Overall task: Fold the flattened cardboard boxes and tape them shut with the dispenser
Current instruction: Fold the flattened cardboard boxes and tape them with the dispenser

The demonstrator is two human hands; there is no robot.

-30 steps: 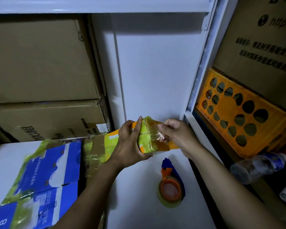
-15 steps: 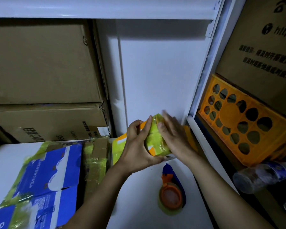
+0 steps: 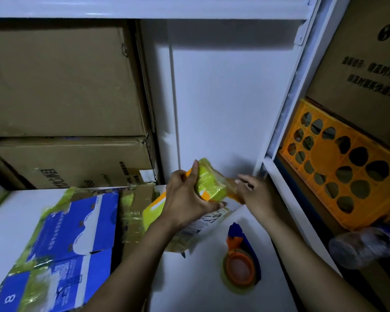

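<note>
Two hands were in view, both on one item. The left hand (image 3: 187, 197) grasped a small yellow-green and orange box (image 3: 206, 183), thumb along its top edge and fingers curled beneath, holding it raised off the white table (image 3: 212, 298) near the back panel. The right hand (image 3: 256, 193) lay against the box's tape-wrapped right end with fingers extended rather than curled; they were blurred. A white label with handwriting (image 3: 208, 218) showed just below the left hand. One tape dispenser (image 3: 240, 267), orange-cored with a blue handle, lay on the table in front of the box, between the two forearms and touched by neither hand. To the left lay one flattened blue-and-white box (image 3: 72, 242), and beside it one brown taped cardboard piece (image 3: 134, 212), partly hidden by the left forearm. Behind these, two brown cartons were stacked, upper (image 3: 61, 82) on lower (image 3: 77, 161). Right of the white frame were one orange perforated crate (image 3: 329, 154), one plastic bottle (image 3: 365, 246) lying on its side, and one printed brown carton (image 3: 369, 64) above the crate.
</note>
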